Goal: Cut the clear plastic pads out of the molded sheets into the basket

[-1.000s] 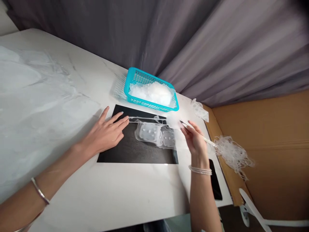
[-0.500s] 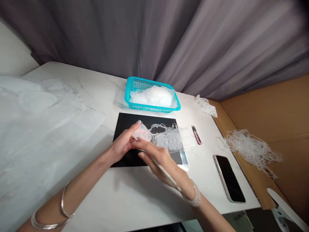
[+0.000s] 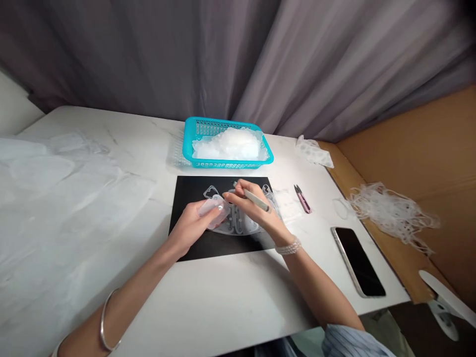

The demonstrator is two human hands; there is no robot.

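Observation:
On the black mat (image 3: pixel 197 248), my left hand (image 3: pixel 191 223) grips a small translucent, rounded silicone-like piece (image 3: pixel 208 206) between thumb and fingers. My right hand (image 3: pixel 256 201) is closed around a pen-shaped tool (image 3: pixel 257 200) with a pale handle and a dark tip. The tool's tip is close to the upper edge of the piece; whether it touches I cannot tell. Beneath both hands lies a clear molded sheet (image 3: pixel 238 225) with rounded shapes and thin looped edges, partly hidden by the hands.
Behind the mat stands a blue basket (image 3: pixel 189 144) with a heap of translucent pieces (image 3: pixel 238 144). Pink thread snips (image 3: pixel 303 199) and a phone (image 3: pixel 359 263) lie to the right. Clear offcuts (image 3: pixel 394 210) hang over a cardboard box (image 3: pixel 409 144). Clear plastic sheeting (image 3: pixel 55 208) covers the left side.
My left hand has gone from lying flat on the mat to holding the piece. My right hand, with the pen-shaped tool, has moved left and then up to the piece. The view has shifted.

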